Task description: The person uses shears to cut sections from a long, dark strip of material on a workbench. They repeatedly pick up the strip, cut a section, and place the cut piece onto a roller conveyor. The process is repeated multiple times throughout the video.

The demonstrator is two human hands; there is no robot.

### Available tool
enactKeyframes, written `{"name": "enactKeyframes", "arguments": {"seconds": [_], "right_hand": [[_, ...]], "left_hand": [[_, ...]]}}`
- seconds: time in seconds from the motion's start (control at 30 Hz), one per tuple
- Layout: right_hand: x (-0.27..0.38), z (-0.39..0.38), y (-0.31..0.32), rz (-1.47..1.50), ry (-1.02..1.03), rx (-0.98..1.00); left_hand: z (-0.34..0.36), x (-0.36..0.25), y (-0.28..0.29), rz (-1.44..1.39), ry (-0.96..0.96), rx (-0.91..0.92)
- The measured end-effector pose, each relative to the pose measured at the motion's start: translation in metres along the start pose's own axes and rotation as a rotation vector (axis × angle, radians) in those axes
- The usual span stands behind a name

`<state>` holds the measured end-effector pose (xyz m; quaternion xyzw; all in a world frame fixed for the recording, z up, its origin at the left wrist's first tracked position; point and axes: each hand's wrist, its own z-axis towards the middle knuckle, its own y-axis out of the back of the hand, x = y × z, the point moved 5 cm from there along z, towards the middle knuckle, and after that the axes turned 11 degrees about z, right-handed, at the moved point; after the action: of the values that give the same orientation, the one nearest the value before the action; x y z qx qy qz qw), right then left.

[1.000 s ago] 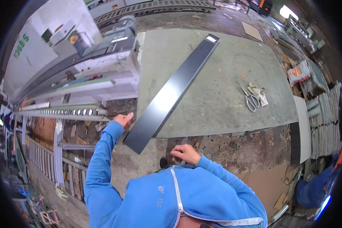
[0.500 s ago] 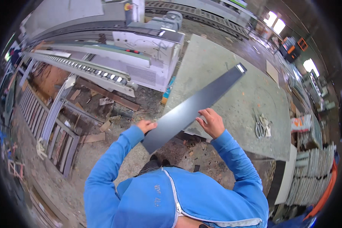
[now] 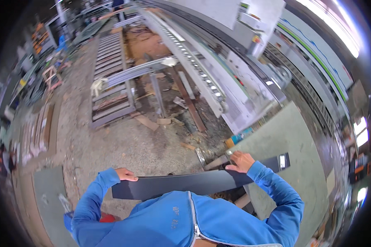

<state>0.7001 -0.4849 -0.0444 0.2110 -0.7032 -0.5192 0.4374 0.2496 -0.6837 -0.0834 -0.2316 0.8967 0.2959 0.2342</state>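
My left hand (image 3: 126, 175) grips the long edge of a dark, flat, glossy strip (image 3: 181, 183) near its left end. My right hand (image 3: 240, 161) grips the same edge farther right, thumb and fingers bent over it. The strip lies crosswise in front of my blue-sleeved body, a small pale patch at its right end. Its right part is over a greenish-grey board (image 3: 288, 127) on my right; its left part is over the floor. A teal and orange cylinder (image 3: 237, 138) lies by the board's near left corner, beyond my right hand.
Ahead stands a long white machine (image 3: 241, 107) with a roller rail (image 3: 189, 53). Slatted metal frames (image 3: 111, 53) and scraps (image 3: 156, 123) lie on the floor to its left. Planks (image 3: 39, 131) and a greenish sheet (image 3: 47, 189) lie at left. A person (image 3: 118, 10) stands far off.
My view has swung left. Both hands have closed on the dark strip, which has turned from diagonal on the board to crosswise in front of me, partly off the board.
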Motion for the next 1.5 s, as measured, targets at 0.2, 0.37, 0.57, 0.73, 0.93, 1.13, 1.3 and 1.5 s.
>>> {"name": "enactKeyframes", "arguments": {"seconds": [0.2, 0.37, 0.57, 0.73, 0.93, 1.13, 1.3, 1.5], "right_hand": [[0.025, 0.038, -0.038, 0.048, 0.174, 0.156], [0.035, 0.083, -0.056, 0.141, -0.166, 0.436], [0.089, 0.157, -0.079, 0.029, -0.240, 0.412], [0.137, 0.244, -0.118, 0.115, -0.417, 0.458], [0.143, 0.352, -0.219, 0.333, -0.657, 0.402], [0.111, 0.507, -0.335, 0.525, -0.767, 0.187], [0.103, 0.699, -0.354, 0.566, -0.899, 0.058], [0.108, 0.953, -0.356, 0.592, -0.860, 0.049]], "left_hand": [[-0.018, 0.050, -0.013, -0.123, -0.014, -0.161], [-0.030, 0.091, 0.006, -0.081, 0.046, -0.200], [-0.028, 0.181, 0.075, 0.158, 0.069, -0.313], [-0.087, 0.239, 0.147, 0.434, 0.112, -1.383], [-0.031, 0.352, 0.079, -0.564, 0.644, -1.447], [0.139, 0.358, 0.027, -1.039, 0.144, -0.542], [0.195, 0.338, 0.133, -1.569, 0.084, -0.200], [0.280, 0.353, 0.175, -1.865, 0.102, -0.331]]}}
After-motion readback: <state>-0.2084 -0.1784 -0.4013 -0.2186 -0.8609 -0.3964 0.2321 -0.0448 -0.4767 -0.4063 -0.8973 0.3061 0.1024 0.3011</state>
